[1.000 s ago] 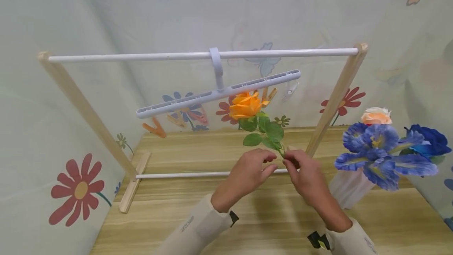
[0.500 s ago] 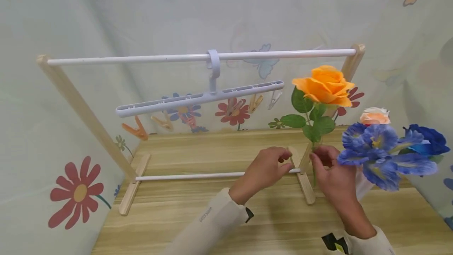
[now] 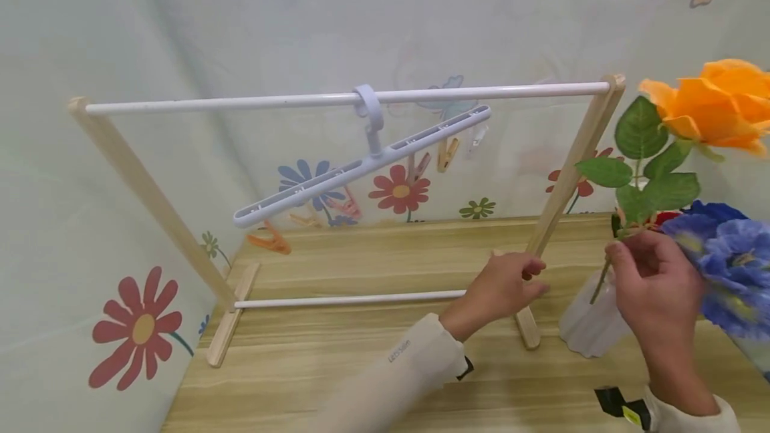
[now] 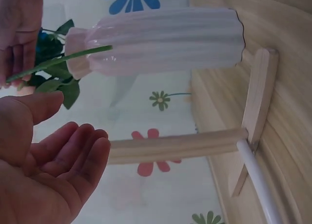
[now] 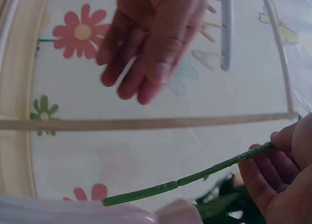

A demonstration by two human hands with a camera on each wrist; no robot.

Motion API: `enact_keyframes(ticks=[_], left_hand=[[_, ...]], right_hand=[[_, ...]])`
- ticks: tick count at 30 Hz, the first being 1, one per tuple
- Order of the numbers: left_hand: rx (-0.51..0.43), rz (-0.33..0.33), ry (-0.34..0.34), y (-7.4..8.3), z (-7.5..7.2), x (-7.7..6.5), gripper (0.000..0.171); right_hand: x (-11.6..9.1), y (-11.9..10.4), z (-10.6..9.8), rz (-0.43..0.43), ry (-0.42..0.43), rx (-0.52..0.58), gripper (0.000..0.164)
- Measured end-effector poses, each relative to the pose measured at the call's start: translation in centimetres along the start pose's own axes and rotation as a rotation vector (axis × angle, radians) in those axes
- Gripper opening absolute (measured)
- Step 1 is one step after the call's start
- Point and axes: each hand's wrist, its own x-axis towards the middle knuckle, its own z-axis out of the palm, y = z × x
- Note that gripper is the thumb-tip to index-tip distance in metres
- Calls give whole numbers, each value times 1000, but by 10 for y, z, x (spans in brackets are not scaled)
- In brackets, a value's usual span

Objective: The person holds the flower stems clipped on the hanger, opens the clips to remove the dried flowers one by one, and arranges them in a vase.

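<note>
My right hand [image 3: 662, 293] pinches the green stem of an orange rose [image 3: 716, 109] between thumb and fingers, bloom up at the right edge of the head view. Its bare stem end [image 5: 141, 194] points down and overlaps the white ribbed vase [image 3: 592, 326] in the head view. In the left wrist view the stem crosses in front of the vase [image 4: 165, 41]. Blue flowers [image 3: 742, 259] stand in the vase, partly behind my right hand. My left hand [image 3: 502, 289] holds nothing, its fingers loosely bent [image 4: 53, 170], by the rack's right leg.
A wooden rack with a white top bar [image 3: 252, 100] stands on the wood-grain table [image 3: 373, 266]. From the bar a pale hanger [image 3: 367, 166] hangs tilted, with several clothespins beneath, one orange [image 3: 271, 240]. A lower white rod [image 3: 355, 299] joins the rack's feet. Flower-print cloth backs the table.
My right hand has carried the orange rose rightward from beneath the hanger to above the vase. My left hand has followed to the right, without the rose. The hanger has swung on its bar.
</note>
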Motion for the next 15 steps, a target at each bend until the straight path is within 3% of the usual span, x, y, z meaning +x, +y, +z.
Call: enact_keyframes(ticks=[5,9,12,15], left_hand=[[-32,-10,-19,10,11,10,41],[-35,-3,7,16,18,19,46],[-39,-11,23,23,27,26,49],[-12,-5,22,32,36,31,52]], right_hand=[[14,0,-12,-16,108,-47,4],[27,-6,-17,-19,168,-47,12],[35,-11,-21,49,179,-49,18],[39,-16,-25,127,165,-83,13]])
